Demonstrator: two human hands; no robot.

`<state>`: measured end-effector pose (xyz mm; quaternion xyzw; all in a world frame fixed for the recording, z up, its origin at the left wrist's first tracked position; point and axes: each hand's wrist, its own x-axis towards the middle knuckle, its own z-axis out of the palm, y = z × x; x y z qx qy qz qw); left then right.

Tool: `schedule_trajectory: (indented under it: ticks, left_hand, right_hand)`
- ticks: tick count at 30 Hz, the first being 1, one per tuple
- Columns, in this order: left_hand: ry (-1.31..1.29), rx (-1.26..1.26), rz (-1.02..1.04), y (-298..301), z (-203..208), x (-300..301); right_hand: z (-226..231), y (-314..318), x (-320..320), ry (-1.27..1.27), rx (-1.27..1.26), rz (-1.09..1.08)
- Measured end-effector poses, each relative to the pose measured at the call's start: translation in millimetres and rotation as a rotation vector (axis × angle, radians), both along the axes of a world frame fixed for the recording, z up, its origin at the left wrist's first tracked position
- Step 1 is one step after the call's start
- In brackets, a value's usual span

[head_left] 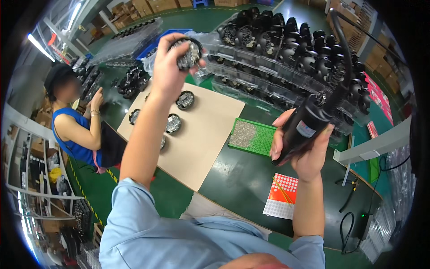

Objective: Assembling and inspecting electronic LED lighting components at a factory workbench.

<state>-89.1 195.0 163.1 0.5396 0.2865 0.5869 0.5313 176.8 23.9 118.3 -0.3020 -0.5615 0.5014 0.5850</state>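
My left hand is raised above the far left of the table, fingers curled round the edge of a round black housing with silvery parts inside. A black electric screwdriver is wrapped in my right hand; its top meets a thick dark cable or hanger. Just left of that hand lies a green screw tray, its left part covered with small metal screws. More round housings, such as this one and another, rest on the beige board under my left forearm.
Stacked clear trays of black housings stand along the far side. A red-and-white sticker sheet with thin yellow tweezers-like strips lies near the front. Black-handled pliers and a cable lie at right. A co-worker in blue is at left.
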Motion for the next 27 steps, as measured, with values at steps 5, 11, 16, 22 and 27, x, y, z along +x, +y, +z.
schedule_trajectory:
  ticks: [5, 11, 16, 22, 27]
  left_hand:
    - [0.106, 0.120, 0.094, 95, 27, 22]
    - [0.059, -0.002, 0.005, 232, 33, 63]
    - [0.417, 0.008, -0.131, 290, 35, 95]
    - [0.824, 0.069, -0.078, 311, 31, 116]
    - [1.062, 0.135, -0.068, 315, 24, 120]
  right_hand:
    - [0, 1, 10, -0.011, -0.009, 0.023]
    - [7, -2, 17, -0.034, -0.091, 0.009]
    - [8, -2, 22, 0.000, -0.138, 0.023]
    - [2, 1, 23, 0.045, -0.115, -0.026]
    - [0, 2, 23, 0.090, -0.103, -0.063]
